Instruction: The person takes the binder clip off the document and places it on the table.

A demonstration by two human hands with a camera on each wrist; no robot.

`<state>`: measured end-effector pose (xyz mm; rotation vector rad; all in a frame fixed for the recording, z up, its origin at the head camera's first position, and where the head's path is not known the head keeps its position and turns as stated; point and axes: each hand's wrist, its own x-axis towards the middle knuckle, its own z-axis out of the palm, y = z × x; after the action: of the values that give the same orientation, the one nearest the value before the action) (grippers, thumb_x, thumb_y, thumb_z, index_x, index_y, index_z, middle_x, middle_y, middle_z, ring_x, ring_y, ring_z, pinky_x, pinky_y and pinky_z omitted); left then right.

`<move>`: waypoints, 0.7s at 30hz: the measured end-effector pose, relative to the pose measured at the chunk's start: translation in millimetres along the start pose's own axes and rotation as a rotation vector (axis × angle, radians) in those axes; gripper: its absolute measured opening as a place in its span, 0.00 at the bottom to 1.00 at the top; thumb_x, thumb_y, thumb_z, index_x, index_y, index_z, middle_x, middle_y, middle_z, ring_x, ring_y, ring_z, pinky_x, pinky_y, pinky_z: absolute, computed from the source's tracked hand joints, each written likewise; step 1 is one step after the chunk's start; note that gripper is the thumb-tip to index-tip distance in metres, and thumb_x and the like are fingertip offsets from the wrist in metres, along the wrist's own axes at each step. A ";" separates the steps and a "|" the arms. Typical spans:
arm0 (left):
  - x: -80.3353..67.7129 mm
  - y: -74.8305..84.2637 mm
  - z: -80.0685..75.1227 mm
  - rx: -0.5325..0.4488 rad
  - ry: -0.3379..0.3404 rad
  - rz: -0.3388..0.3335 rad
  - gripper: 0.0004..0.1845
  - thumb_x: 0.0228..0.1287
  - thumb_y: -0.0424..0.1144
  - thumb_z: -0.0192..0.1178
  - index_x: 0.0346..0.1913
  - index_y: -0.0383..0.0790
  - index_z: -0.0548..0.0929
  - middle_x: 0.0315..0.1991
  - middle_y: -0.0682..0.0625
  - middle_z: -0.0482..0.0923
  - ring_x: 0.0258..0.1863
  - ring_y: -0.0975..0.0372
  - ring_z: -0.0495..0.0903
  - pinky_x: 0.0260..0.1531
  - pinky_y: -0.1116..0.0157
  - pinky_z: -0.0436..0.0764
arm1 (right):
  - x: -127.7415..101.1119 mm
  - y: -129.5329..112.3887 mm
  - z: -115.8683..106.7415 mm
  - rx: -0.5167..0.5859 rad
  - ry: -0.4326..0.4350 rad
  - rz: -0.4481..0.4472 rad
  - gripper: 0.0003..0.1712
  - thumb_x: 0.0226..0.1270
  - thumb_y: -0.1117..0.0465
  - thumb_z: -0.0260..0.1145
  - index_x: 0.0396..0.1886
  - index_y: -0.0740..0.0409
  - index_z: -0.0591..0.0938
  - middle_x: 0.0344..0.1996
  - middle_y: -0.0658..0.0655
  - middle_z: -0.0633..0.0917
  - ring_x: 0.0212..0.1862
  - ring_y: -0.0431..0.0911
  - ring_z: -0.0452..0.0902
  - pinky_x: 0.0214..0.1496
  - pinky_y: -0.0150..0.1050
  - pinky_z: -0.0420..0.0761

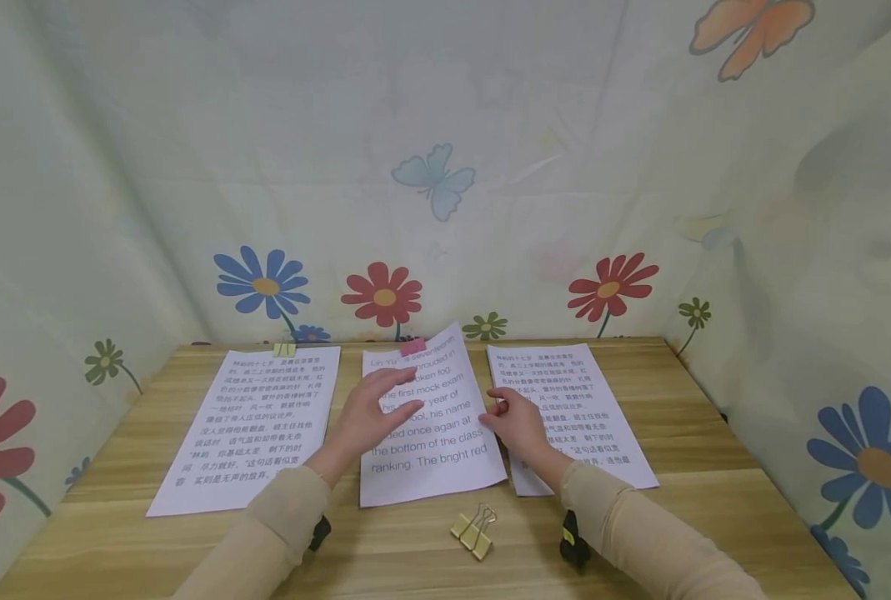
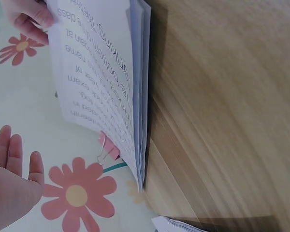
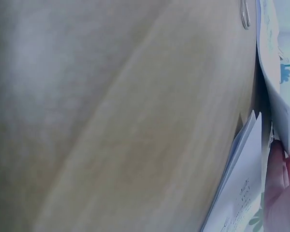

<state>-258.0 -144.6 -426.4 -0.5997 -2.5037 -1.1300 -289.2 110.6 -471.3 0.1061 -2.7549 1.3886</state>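
Three stacks of printed sheets lie side by side on a wooden table (image 1: 715, 500). The middle stack (image 1: 426, 433), in English print, has a pink binder clip (image 1: 412, 346) at its top edge. My left hand (image 1: 373, 412) lies on this stack with straight fingers, which also show spread in the left wrist view (image 2: 14, 169). My right hand (image 1: 516, 421) pinches the stack's right edge, and the sheets there are lifted off the table (image 2: 101, 72). The pink clip (image 2: 108, 147) shows behind the raised sheets. The right hand's fingertips (image 3: 279, 169) sit under the paper edge.
The left stack (image 1: 253, 425) carries a pale yellow clip (image 1: 283, 350). The right stack (image 1: 588, 408) lies partly under my right hand. Two gold binder clips (image 1: 473, 529) lie near the front edge. Flowered cloth walls (image 1: 445, 167) enclose the table on three sides.
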 end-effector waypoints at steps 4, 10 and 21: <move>0.9 -0.8 -0.9 -0.012 0.006 0.001 0.28 0.61 0.42 0.71 0.64 0.43 0.78 0.58 0.48 0.80 0.62 0.53 0.74 0.64 0.49 0.70 | 1.7 -1.1 -0.6 0.017 -0.005 0.006 0.23 0.58 0.66 0.74 0.54 0.64 0.82 0.30 0.51 0.82 0.33 0.43 0.77 0.36 0.35 0.80; 4.6 -3.9 -2.0 -0.024 0.024 -0.022 0.28 0.61 0.41 0.71 0.65 0.42 0.78 0.58 0.48 0.80 0.62 0.53 0.73 0.64 0.50 0.70 | 4.4 -4.1 -1.4 -0.016 -0.042 0.061 0.17 0.58 0.64 0.74 0.48 0.61 0.86 0.30 0.51 0.83 0.34 0.43 0.78 0.38 0.36 0.80; 22.0 -13.4 -6.2 -0.071 0.045 -0.167 0.27 0.64 0.44 0.68 0.66 0.49 0.77 0.60 0.50 0.78 0.62 0.53 0.73 0.62 0.49 0.71 | 7.3 -1.1 2.2 0.077 -0.085 0.149 0.11 0.60 0.66 0.73 0.43 0.61 0.86 0.33 0.53 0.84 0.35 0.44 0.80 0.36 0.34 0.84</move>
<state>-282.8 -152.1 -420.8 -0.3843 -2.5215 -1.2819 -296.5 107.9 -471.2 -0.0389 -2.8303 1.5617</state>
